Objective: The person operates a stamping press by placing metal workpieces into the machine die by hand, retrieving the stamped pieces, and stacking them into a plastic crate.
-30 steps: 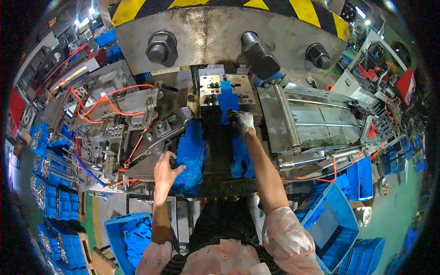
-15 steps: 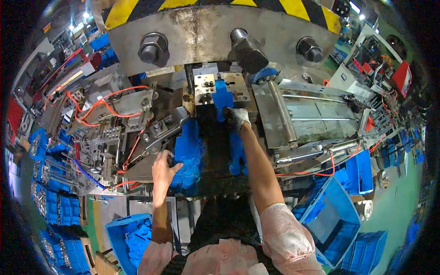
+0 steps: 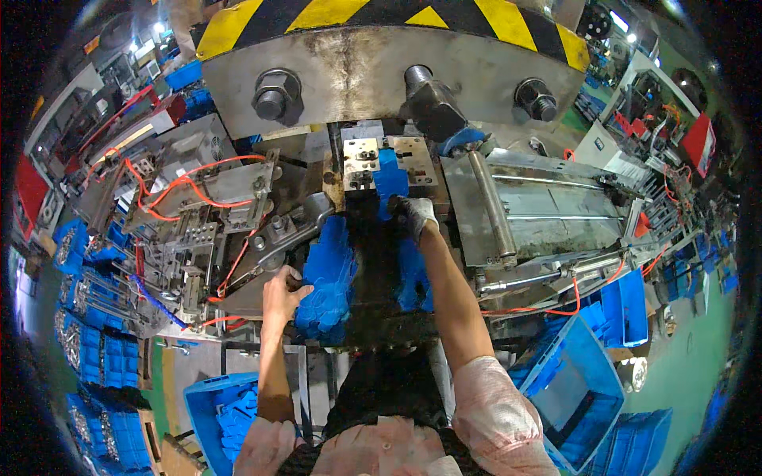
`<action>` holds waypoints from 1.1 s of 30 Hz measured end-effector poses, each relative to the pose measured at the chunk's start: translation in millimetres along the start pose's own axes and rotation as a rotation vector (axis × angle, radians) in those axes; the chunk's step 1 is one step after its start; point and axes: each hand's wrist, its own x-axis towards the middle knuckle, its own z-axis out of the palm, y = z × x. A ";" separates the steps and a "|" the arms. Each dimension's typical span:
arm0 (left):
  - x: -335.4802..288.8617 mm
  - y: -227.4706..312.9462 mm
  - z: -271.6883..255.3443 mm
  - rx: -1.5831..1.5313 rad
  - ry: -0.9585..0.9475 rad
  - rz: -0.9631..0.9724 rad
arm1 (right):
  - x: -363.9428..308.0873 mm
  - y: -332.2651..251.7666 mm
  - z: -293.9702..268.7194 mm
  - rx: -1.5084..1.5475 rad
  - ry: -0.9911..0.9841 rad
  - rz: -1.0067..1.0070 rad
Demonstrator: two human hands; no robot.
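Note:
A flat blue stepped plate (image 3: 390, 176) lies lengthwise on the metal die block (image 3: 422, 163) at the centre, its near end sticking out toward me. My gloved right hand (image 3: 416, 216) is closed at that near end, gripping it; the fingertips look dark and partly hidden. At left, a heap of overlapping blue plates (image 3: 329, 274) lies on the dark press bed. My bare left hand (image 3: 282, 295) is beside this heap, thumb stretched toward its edge, fingers bent but apart, lifting nothing. More blue plates (image 3: 413, 274) lie on the right, partly behind my right forearm.
Above the die spans a thick steel press ram (image 3: 349, 79) with large bolts and a yellow-black striped edge. A clamp lever (image 3: 305, 218) sits at left, a steel roller (image 3: 492, 208) at right. Blue bins (image 3: 190, 401) flank me below the bed; orange air hoses (image 3: 186, 181) loop at left.
The view has shifted slightly, so the machine sits a little lower in the picture. My right hand stays at the plate's near end. My left hand's fingers have drawn in slightly beside the heap.

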 end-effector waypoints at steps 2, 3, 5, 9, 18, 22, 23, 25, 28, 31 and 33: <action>4.0 7.7 2.9 -0.007 -0.033 0.013 | 4.7 -3.0 -11.6 -0.062 0.032 -0.008; 6.5 6.0 4.4 0.030 -0.019 0.088 | 7.0 -4.2 -16.8 -0.119 0.051 -0.008; 6.3 -2.7 -1.4 0.076 0.001 0.146 | 3.1 -4.9 -10.3 -0.116 0.062 0.000; 3.4 -26.3 -20.3 0.027 -0.044 0.158 | 0.5 -3.8 8.2 -0.242 -0.008 -0.032; -9.3 2.4 -4.1 -0.685 -0.125 -0.176 | 26.3 11.9 -17.2 -0.281 0.065 -0.001; -31.0 18.1 1.0 -0.933 -0.075 -0.284 | -41.8 -43.8 35.8 0.196 0.334 -0.102; -32.5 19.9 7.1 -0.958 -0.083 -0.253 | -45.0 -47.9 33.0 0.191 0.319 -0.111; -35.5 27.6 15.2 -1.023 -0.106 -0.252 | -49.1 -53.1 27.9 0.180 0.285 -0.126; -42.6 41.4 20.8 -1.024 -0.096 -0.266 | -52.3 -55.6 21.3 0.165 0.223 -0.142; -48.4 47.9 24.2 -1.065 -0.076 -0.270 | -55.3 -56.0 16.8 0.154 0.151 -0.153; -50.2 50.3 27.6 -1.073 -0.092 -0.256 | -57.4 -57.3 10.4 0.148 0.108 -0.162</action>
